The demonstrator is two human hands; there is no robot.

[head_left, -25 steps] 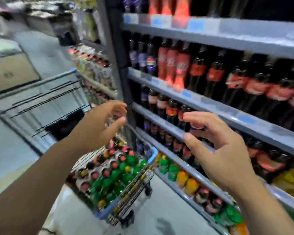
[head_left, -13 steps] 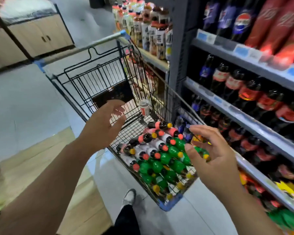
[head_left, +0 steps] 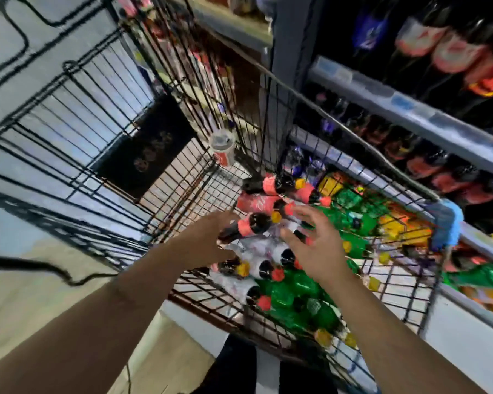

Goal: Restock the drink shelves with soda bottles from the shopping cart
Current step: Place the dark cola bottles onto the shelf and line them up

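Note:
A black wire shopping cart (head_left: 319,109) fills the middle of the view, its basket holding several soda bottles lying down. Dark cola bottles with red labels (head_left: 256,224) lie at the near left of the pile, green bottles (head_left: 299,291) to the right. My left hand (head_left: 208,240) reaches into the basket, fingers apart, right beside a dark cola bottle. My right hand (head_left: 316,248) hovers over the pile with fingers spread, holding nothing. The drink shelves (head_left: 404,109) with dark cola bottles rise on the right. The view is blurred by motion.
A small cup with a lid (head_left: 222,147) stands at the far end of the basket by a black panel (head_left: 145,146). A blue corner bumper (head_left: 447,226) marks the cart's right rim. My dark trouser legs (head_left: 236,365) show below. Pale floor lies to the left.
The view has swung down from the shelves onto the cart. Both hands have moved forward and down into the basket, close above the bottles.

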